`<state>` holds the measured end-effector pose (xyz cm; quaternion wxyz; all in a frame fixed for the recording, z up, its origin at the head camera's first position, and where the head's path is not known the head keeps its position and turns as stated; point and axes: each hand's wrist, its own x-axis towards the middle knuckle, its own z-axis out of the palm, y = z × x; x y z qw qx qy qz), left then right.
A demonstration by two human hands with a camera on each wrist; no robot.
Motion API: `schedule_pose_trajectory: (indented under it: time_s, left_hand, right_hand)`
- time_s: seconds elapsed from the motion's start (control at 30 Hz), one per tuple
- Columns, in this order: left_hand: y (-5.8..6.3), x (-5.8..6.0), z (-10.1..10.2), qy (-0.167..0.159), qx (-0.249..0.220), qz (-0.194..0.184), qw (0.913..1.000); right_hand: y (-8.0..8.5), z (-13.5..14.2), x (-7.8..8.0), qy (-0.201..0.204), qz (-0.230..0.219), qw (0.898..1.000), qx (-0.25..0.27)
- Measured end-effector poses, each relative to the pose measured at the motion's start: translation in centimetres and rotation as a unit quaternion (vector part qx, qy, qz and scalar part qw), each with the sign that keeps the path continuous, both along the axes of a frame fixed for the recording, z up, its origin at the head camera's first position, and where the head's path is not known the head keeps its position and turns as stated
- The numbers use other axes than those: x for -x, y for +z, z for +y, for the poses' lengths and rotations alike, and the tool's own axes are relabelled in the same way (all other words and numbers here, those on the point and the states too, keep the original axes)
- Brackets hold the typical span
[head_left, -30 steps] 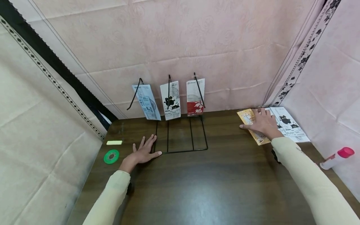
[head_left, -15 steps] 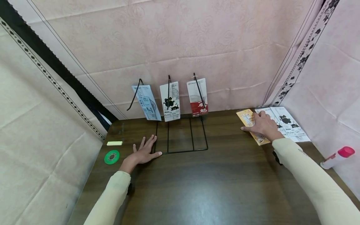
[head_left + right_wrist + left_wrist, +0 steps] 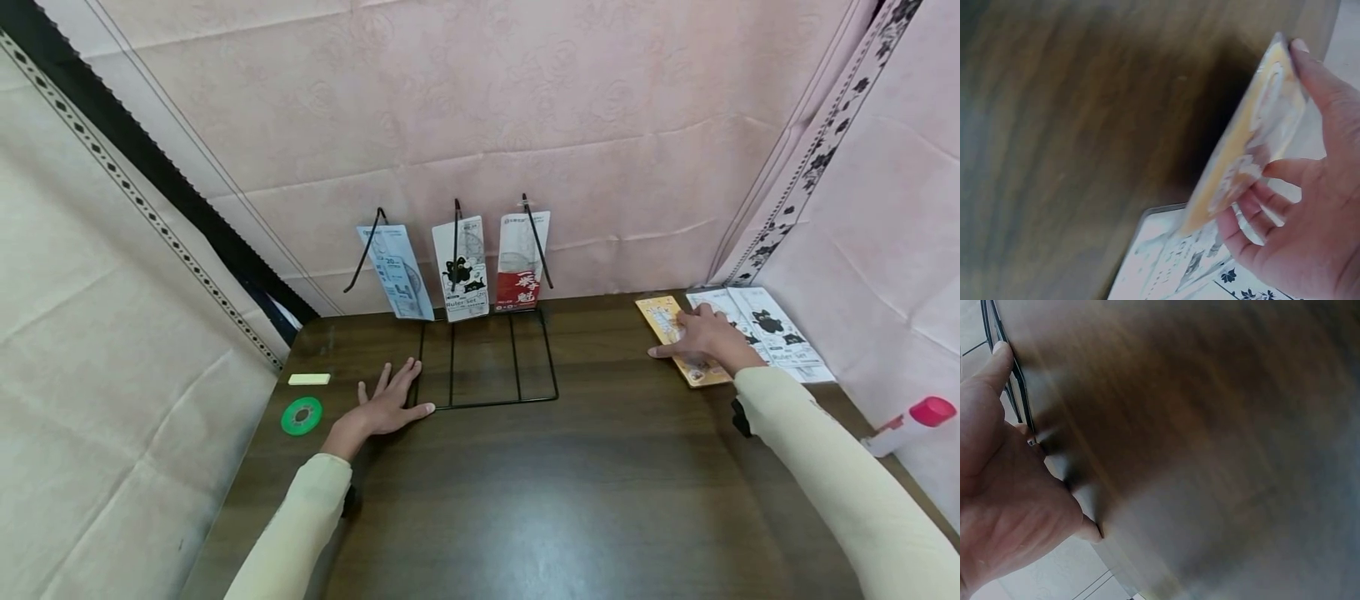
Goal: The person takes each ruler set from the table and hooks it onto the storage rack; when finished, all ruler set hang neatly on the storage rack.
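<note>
My left hand (image 3: 381,408) rests with fingers spread at the left front corner of a black wire display rack (image 3: 495,405), thumb on its front bar. In the left wrist view the thumb lies against the black wire (image 3: 1022,387). Three carded packets hang on the rack's prongs: a pale blue one (image 3: 397,275), a white ruler-set packet (image 3: 471,242) and a red-and-white one (image 3: 517,287). Over at the right, my right hand (image 3: 712,340) grips a yellow packet (image 3: 660,315) across its width. In the right wrist view the thumb is at one edge, fingertips at the other.
White ruler-set packets (image 3: 776,329) lie flat at the back right, beside the yellow one. A glue stick with a pink cap (image 3: 932,412) is at the right edge. Left of the rack are a green tape roll (image 3: 302,416) and a pale yellow strip (image 3: 309,379). Cloth walls surround the table.
The fingers of my right hand have drawn in around the yellow packet, uncovering more of the white packets. The red-and-white packet has swung a little on its prong. My left hand stays put.
</note>
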<state>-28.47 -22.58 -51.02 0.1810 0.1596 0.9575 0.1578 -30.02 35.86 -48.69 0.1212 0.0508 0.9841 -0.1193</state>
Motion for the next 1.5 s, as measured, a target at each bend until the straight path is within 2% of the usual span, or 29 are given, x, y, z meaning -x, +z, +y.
schedule_pose_trajectory:
  time_s: [0.13, 0.27, 0.47, 0.8, 0.97, 1.17, 1.3, 1.5]
  left_hand:
    - [0.0, -0.1, 0.1, 0.001, -0.004, 0.0, 1.0]
    - [0.0, 0.0, 0.1, 0.001, -0.006, 0.0, 1.0]
    - [0.0, 0.0, 0.0, -0.003, -0.003, 0.004, 1.0]
    - [0.1, -0.1, 0.0, -0.004, 0.001, 0.008, 1.0]
    - [0.1, -0.1, 0.0, -0.003, 0.003, 0.005, 1.0]
    - [0.0, -0.1, 0.0, -0.003, -0.004, 0.001, 1.0]
    - [0.0, -0.1, 0.1, -0.001, -0.002, 0.003, 1.0]
    - [-0.1, -0.1, 0.0, 0.0, -0.002, 0.006, 1.0]
  right_hand:
    - [0.5, -0.3, 0.1, -0.006, -0.02, 1.0, -0.003]
    - [0.8, -0.6, 0.2, -0.006, -0.018, 1.0, -0.005]
    - [0.8, -0.9, 0.4, -0.027, -0.018, 0.999, 0.011]
    - [0.8, -1.2, -0.1, -0.025, 0.036, 0.999, 0.03]
    - [0.6, -1.7, -0.3, -0.013, 0.083, 0.995, 0.046]
    - [0.9, -2.7, -0.7, -0.006, 0.164, 0.985, 0.051]
    - [1.2, -3.6, -1.2, 0.006, 0.224, 0.973, 0.052]
    - [1.6, -5.1, -2.0, 0.026, 0.307, 0.949, 0.06]
